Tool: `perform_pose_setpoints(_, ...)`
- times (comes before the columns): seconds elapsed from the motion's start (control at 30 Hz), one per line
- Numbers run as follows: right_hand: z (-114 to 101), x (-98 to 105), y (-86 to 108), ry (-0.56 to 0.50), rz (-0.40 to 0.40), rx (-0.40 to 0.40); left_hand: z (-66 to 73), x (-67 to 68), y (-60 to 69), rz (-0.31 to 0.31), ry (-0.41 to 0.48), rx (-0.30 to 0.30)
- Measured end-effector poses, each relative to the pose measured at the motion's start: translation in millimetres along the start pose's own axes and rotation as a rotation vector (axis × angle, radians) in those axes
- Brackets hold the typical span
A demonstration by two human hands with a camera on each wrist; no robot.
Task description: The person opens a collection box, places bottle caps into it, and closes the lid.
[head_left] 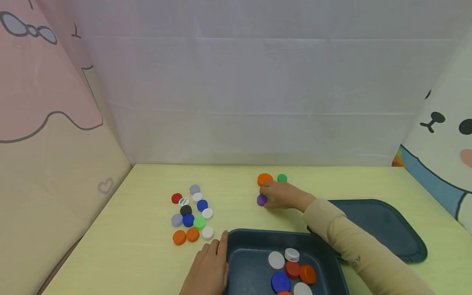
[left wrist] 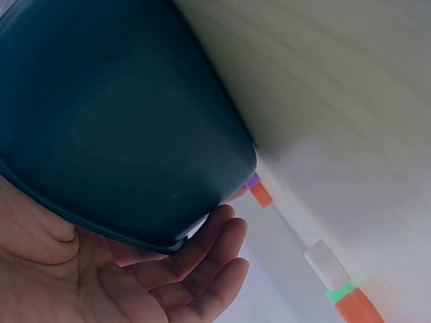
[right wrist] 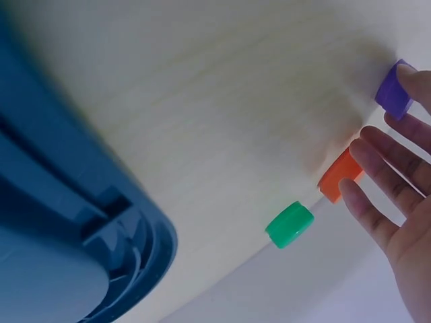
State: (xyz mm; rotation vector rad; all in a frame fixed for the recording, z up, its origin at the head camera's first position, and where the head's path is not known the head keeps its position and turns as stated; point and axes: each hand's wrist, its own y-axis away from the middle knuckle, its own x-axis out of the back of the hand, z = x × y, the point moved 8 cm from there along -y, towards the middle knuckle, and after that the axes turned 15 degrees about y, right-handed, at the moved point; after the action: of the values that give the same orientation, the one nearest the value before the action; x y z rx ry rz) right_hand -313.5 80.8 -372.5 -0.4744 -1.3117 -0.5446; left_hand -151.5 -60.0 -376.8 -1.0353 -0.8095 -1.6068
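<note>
My right hand [head_left: 282, 194] reaches to the back of the table, pinching a purple bottle cap [right wrist: 394, 91] between thumb and index finger. Its other fingers spread beside an orange cap [right wrist: 340, 176], with a green cap [right wrist: 289, 224] a little farther along. With my left hand [head_left: 208, 268] I hold the left rim of a dark blue bin [head_left: 241, 256], near its far corner. The left wrist view shows the bin's outer wall [left wrist: 121, 121] and the fingers by the rim; the thumb's tip is hidden. Inside the bin lie several caps, among them a blue one [head_left: 280, 282] and a red one [head_left: 292, 269].
Several loose caps, such as a black one [head_left: 186, 210] and a light green one [head_left: 199, 223], lie spread on the left of the table. A dark lid [head_left: 380, 229] lies at the right, partly under my right forearm. A pale curtain [head_left: 258, 102] hangs behind the table.
</note>
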Motion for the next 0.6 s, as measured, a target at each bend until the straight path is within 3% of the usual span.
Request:
perform_pose_setpoints(0.27, 2.4, 2.8, 6.7, 0.034, 0.031, 0.003, 0.3, -0.4, 0.6, 0.005, -0.001, -0.009)
perform_pose_setpoints(0.6, -0.5, 28.2, 26.2, 0.142, 0.127, 0.018, 1.8, 2.2, 2.0, 0.033, -0.002, -0.040)
